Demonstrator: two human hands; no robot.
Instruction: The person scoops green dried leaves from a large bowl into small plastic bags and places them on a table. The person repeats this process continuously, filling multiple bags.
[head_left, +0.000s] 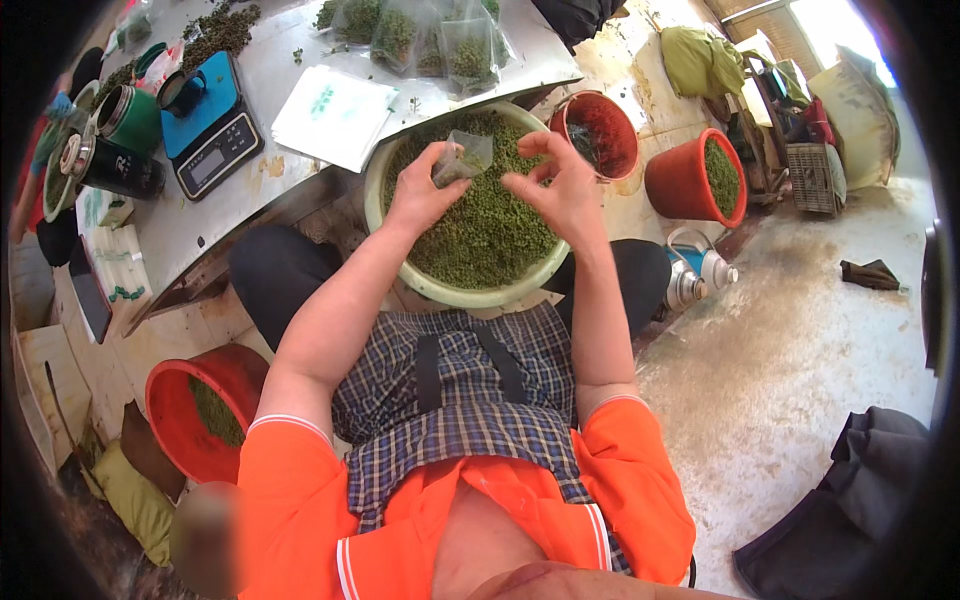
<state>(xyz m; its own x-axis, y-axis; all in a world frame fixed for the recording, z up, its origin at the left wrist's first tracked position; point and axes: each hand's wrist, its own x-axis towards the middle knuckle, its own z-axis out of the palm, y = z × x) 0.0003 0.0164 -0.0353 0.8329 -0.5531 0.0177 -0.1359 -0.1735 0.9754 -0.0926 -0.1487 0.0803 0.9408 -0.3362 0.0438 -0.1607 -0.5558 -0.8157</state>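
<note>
A small clear plastic bag (475, 152) with some green matter inside is held between the fingers and thumb of my left hand (427, 187). Close to its right, my right hand (555, 184) is raised with bent, parted fingers; nothing clear shows in them. Both hands are above a large pale green basin (480, 297) filled with small green peppercorn-like berries (487, 240). On the table beyond, filled clear bags (469, 56) stand in a group. Flat white printed bags (330, 112) lie at the table's edge, right of a blue-topped digital scale (210, 127) that carries a dark cup (181, 94).
The metal table (277, 45) borders the basin's far side. Red buckets stand at right (651, 180), behind the basin (636, 139) and at lower left (169, 435). Metal flasks (684, 285) are by my right knee. Another person's gloved hand (58, 107) shows at far left.
</note>
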